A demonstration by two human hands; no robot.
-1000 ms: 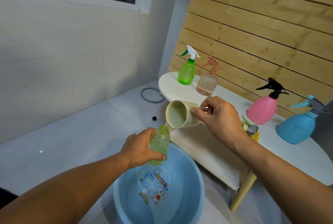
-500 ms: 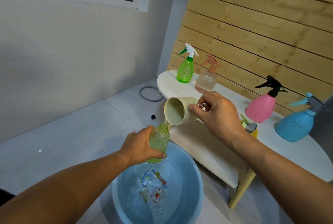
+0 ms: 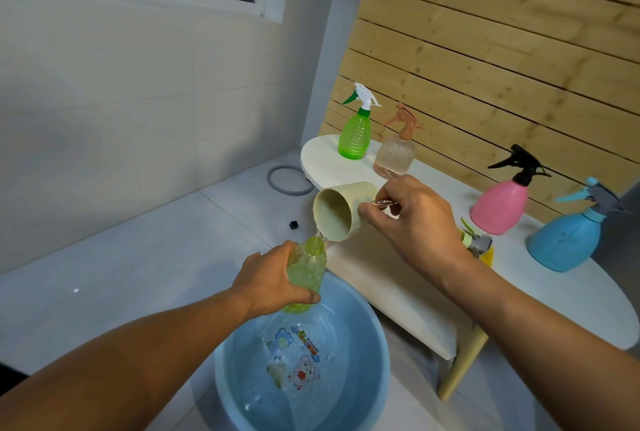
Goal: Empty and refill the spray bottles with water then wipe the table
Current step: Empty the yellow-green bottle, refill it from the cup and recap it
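Hands' grip: left [image 3: 268, 283] holds bottle [image 3: 306, 271], right [image 3: 414, 222] cup [image 3: 341, 210], beside table [image 3: 571, 306].

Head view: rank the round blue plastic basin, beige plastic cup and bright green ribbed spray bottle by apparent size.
1. Round blue plastic basin, largest by far, also nearest the camera.
2. Beige plastic cup and bright green ribbed spray bottle look alike; the bottle stands farther away, so unranked.

Both forearms were bare from the frame's lower edge to the wrists, with no sleeve in view. The left hand [image 3: 268, 283] and the right hand [image 3: 415, 222] wore no gloves, rings, watch or bands on the sides shown.
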